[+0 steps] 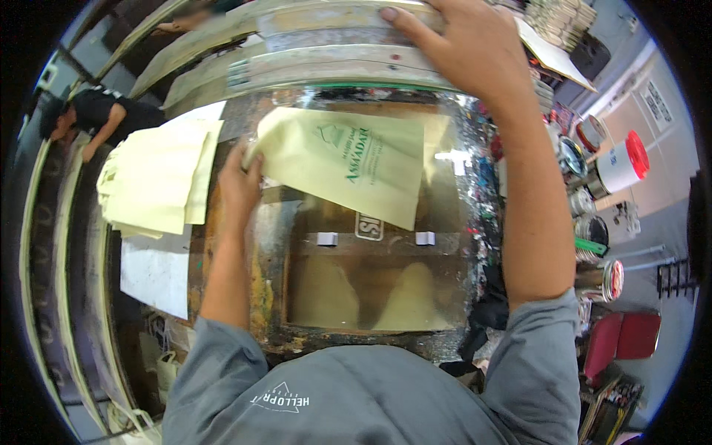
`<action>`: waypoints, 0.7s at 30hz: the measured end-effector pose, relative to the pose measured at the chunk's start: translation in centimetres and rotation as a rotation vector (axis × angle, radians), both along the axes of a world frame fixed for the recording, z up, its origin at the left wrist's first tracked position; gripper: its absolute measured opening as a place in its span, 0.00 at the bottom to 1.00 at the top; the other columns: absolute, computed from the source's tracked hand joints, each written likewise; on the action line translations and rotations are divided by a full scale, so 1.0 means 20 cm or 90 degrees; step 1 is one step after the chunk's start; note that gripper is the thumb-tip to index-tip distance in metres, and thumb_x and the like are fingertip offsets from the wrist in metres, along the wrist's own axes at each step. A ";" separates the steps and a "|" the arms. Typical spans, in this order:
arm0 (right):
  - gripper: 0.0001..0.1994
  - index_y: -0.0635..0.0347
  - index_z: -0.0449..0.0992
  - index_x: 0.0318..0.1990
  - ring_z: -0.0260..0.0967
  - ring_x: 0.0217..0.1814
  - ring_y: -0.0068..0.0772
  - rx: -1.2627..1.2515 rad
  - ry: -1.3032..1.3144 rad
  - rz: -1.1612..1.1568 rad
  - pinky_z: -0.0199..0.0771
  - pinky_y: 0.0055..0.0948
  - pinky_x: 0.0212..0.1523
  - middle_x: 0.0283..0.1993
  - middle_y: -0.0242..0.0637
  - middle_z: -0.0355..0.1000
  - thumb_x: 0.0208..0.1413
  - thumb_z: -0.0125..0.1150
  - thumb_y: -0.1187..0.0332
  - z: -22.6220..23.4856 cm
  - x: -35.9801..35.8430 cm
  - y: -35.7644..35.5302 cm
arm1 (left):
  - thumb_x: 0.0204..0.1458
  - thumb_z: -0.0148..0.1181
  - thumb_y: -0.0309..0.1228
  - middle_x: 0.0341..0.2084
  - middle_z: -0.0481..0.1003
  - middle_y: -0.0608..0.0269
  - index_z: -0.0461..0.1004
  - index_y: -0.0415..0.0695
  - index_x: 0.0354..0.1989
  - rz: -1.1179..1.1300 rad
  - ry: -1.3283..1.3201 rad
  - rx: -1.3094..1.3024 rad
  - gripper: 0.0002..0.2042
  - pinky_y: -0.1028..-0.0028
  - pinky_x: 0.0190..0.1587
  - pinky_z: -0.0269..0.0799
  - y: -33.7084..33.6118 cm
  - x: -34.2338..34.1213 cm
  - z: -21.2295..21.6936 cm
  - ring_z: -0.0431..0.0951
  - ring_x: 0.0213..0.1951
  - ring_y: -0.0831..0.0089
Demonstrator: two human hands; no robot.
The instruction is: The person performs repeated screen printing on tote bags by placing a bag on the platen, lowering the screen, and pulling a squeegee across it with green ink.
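Observation:
My left hand (241, 182) pinches the left edge of a pale yellow cloth piece (397, 163) printed with green lettering and a small emblem. The cloth hangs at a slant over a glossy see-through table top (386, 278), its left corner curled up. At the far edge, my right hand (475, 44) grips a raised screen-printing frame (319, 67), thumb laid along its near side; the other fingertips are out of sight. Two small white blocks, a left one (327, 239) and a right one (425, 238), sit on the table top nearer to me.
A pile of pale yellow cloth pieces (152, 174) lies to the left on a white sheet (159, 274). Long rails run along the left, where another person (107, 115) bends over. Cans and a white tub with a red lid (623, 161) line the right side, beside a red chair (623, 341).

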State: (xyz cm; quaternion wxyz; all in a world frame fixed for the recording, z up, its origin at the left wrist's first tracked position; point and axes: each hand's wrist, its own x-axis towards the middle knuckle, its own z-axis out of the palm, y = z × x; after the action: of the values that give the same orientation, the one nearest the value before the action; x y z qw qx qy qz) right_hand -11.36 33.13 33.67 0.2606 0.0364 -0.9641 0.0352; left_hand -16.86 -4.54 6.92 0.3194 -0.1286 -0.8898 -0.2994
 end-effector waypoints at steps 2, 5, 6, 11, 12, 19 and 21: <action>0.30 0.56 0.78 0.36 0.71 0.35 0.37 -0.024 0.065 0.005 0.70 0.45 0.47 0.31 0.39 0.74 0.68 0.53 0.35 -0.05 0.01 0.02 | 0.64 0.67 0.35 0.35 0.84 0.54 0.79 0.33 0.57 0.045 -0.165 0.114 0.19 0.71 0.32 0.78 -0.18 -0.12 0.29 0.80 0.27 0.73; 0.28 0.59 0.84 0.41 0.78 0.34 0.52 -0.031 0.196 0.068 0.72 0.48 0.38 0.30 0.49 0.78 0.63 0.63 0.38 -0.14 0.01 0.06 | 0.64 0.68 0.36 0.36 0.84 0.61 0.79 0.36 0.58 0.064 -0.187 0.183 0.19 0.76 0.30 0.76 -0.69 -0.23 0.59 0.78 0.28 0.79; 0.28 0.60 0.82 0.37 0.78 0.32 0.56 -0.042 0.228 0.091 0.73 0.49 0.35 0.27 0.50 0.77 0.64 0.62 0.39 -0.14 0.01 0.05 | 0.64 0.69 0.36 0.36 0.83 0.62 0.80 0.37 0.57 0.089 -0.153 0.183 0.19 0.77 0.30 0.76 -0.90 -0.24 0.66 0.78 0.28 0.80; 0.29 0.61 0.83 0.49 0.79 0.40 0.59 -0.044 0.186 0.054 0.76 0.47 0.45 0.36 0.56 0.80 0.65 0.63 0.39 -0.13 0.01 0.05 | 0.64 0.69 0.37 0.36 0.83 0.65 0.81 0.38 0.52 0.278 -0.042 0.282 0.16 0.77 0.32 0.77 -1.79 -0.07 0.73 0.79 0.31 0.81; 0.29 0.61 0.83 0.52 0.79 0.41 0.60 -0.041 0.195 0.059 0.76 0.47 0.47 0.39 0.58 0.80 0.65 0.63 0.40 -0.14 0.00 0.07 | 0.64 0.69 0.37 0.36 0.83 0.65 0.81 0.38 0.52 0.299 -0.026 0.319 0.15 0.78 0.32 0.77 -1.95 -0.02 0.71 0.80 0.31 0.81; 0.28 0.65 0.82 0.54 0.80 0.47 0.57 -0.009 0.151 0.014 0.76 0.43 0.52 0.44 0.59 0.80 0.67 0.63 0.44 -0.15 0.02 0.10 | 0.52 0.77 0.56 0.56 0.75 0.33 0.70 0.26 0.63 0.879 0.071 -0.141 0.45 0.50 0.65 0.70 -1.82 -0.01 0.30 0.73 0.63 0.43; 0.26 0.65 0.82 0.53 0.81 0.43 0.56 0.000 0.190 0.061 0.76 0.43 0.50 0.42 0.60 0.80 0.67 0.64 0.47 -0.15 0.02 0.09 | 0.51 0.78 0.52 0.50 0.80 0.47 0.76 0.35 0.59 0.371 0.224 -0.250 0.36 0.52 0.58 0.73 -1.55 0.06 0.17 0.79 0.53 0.48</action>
State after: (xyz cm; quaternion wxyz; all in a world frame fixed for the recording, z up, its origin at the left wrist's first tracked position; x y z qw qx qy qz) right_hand -11.05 34.92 30.69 0.3990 0.0870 -0.9118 0.0420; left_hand -15.60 -35.53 10.22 0.5083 0.0217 -0.8609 0.0067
